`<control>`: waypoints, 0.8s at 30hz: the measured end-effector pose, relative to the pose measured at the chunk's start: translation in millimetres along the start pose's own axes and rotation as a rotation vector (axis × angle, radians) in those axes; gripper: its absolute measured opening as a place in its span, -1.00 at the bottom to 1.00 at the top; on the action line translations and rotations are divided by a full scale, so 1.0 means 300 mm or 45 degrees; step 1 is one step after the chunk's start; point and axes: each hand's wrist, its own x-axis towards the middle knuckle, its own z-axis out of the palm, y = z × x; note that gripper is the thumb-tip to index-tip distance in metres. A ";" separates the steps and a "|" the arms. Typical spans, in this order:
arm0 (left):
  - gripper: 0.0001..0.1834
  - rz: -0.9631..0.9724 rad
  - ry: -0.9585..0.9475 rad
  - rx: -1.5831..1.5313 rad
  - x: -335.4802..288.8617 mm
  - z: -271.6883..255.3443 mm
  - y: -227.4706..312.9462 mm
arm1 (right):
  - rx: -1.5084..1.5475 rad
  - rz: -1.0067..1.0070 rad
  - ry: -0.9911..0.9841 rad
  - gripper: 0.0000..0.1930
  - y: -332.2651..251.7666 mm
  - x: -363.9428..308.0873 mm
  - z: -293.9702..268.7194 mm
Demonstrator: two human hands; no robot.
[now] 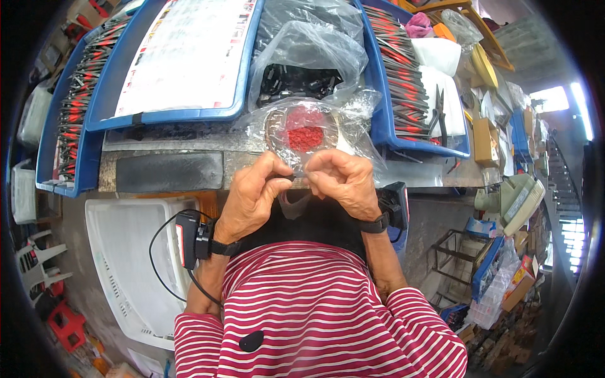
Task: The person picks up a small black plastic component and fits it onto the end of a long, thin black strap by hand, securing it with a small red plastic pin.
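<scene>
Close together at the bench's near edge, my left hand and my right hand both have thumb and forefinger pinched. Something small and dark seems to sit at the left fingertips, too small to name; whatever the right fingers grip is hidden. Just beyond them lies a clear plastic bag, spread over a round container. Small red pieces show in it. Behind that, a second clear bag gapes toward me, with many small black parts inside.
Blue trays of pliers with red and black handles flank the bags. Another blue tray bears printed sheets. A dark flat pad lies along the bench edge. Below it at left stands a white plastic crate.
</scene>
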 end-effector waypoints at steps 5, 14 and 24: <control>-0.90 0.074 0.057 0.097 -0.004 0.003 -0.009 | -0.046 -0.041 -0.008 -0.88 0.024 0.001 0.011; -0.89 0.139 0.080 0.132 -0.009 0.005 0.007 | -0.034 -0.137 -0.005 -0.83 0.052 0.005 0.058; -0.89 -0.058 0.037 -0.047 0.009 -0.043 0.029 | -0.328 -0.399 -0.024 -0.87 0.032 0.059 0.060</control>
